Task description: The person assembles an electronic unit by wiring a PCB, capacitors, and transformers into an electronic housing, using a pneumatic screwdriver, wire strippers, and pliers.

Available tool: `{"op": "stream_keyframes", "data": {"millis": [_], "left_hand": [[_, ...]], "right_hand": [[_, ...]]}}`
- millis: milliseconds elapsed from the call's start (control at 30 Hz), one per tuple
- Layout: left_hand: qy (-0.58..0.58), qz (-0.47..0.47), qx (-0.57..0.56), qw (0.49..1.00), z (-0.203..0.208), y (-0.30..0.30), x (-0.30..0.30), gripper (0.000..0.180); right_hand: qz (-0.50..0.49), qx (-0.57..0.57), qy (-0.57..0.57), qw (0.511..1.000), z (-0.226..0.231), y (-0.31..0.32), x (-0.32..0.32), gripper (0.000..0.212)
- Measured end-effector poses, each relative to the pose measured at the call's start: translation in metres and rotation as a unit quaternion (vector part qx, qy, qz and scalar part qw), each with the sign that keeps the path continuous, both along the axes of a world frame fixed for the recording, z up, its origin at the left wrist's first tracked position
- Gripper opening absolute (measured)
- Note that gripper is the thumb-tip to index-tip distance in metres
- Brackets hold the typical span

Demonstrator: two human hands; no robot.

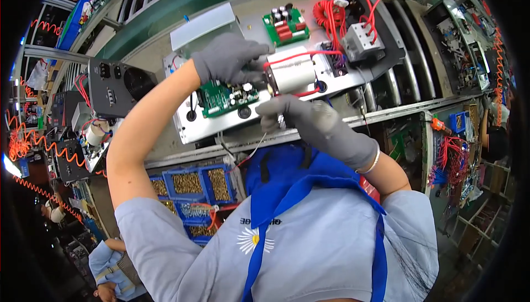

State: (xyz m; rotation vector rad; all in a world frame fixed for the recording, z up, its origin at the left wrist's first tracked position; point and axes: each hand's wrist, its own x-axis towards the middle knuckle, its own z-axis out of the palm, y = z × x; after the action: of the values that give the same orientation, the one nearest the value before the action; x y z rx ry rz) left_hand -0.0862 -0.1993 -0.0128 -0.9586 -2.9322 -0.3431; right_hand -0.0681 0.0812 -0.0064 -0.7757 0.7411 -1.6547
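Both my hands wear grey gloves and work at a white cylindrical capacitor (294,74) lying on a silver metal plate (212,129). My left hand (231,59) reaches over the plate, its bent fingers at the capacitor's left end beside a red wire (303,54); what they grip is hidden. At the plate's front edge, my right hand (314,121) is closed, fingertips together around something small that I cannot make out. Below my left hand sits a green circuit board (227,100) with white and black parts. Another green board (285,26), with red blocks, is fixed behind the capacitor.
A silver box-shaped cover (204,26) stands at the plate's back left. Coiled red wires (329,18) and a grey metal block (361,43) sit at right. Blue bins (187,183) of small brass-coloured parts are near my body. A black fan housing (118,87) stands left.
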Motion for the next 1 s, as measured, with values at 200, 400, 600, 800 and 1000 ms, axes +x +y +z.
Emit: {"op": "stream_keyframes", "data": {"millis": [200,400,600,800,1000], "left_hand": [[-0.032,0.014,-0.010,0.999,0.007,0.005,0.002,0.061],[-0.057,0.009,-0.037,0.998,0.016,0.014,0.009,0.060],[-0.033,0.004,-0.026,0.999,0.004,0.009,0.013,0.059],[-0.095,0.026,-0.016,0.995,0.004,0.004,0.009,0.064],[-0.022,0.027,0.002,0.999,0.002,0.002,0.001,0.057]], "right_hand": [[-0.008,0.100,0.064,0.993,-0.024,0.002,0.005,0.053],[0.020,0.167,0.082,0.982,-0.056,0.009,0.016,0.051],[0.007,0.115,0.164,0.980,-0.032,0.006,0.016,0.069],[-0.014,0.069,0.156,0.985,0.000,0.004,0.008,0.069],[0.021,0.144,0.136,0.980,-0.031,0.005,0.010,0.062]]}}
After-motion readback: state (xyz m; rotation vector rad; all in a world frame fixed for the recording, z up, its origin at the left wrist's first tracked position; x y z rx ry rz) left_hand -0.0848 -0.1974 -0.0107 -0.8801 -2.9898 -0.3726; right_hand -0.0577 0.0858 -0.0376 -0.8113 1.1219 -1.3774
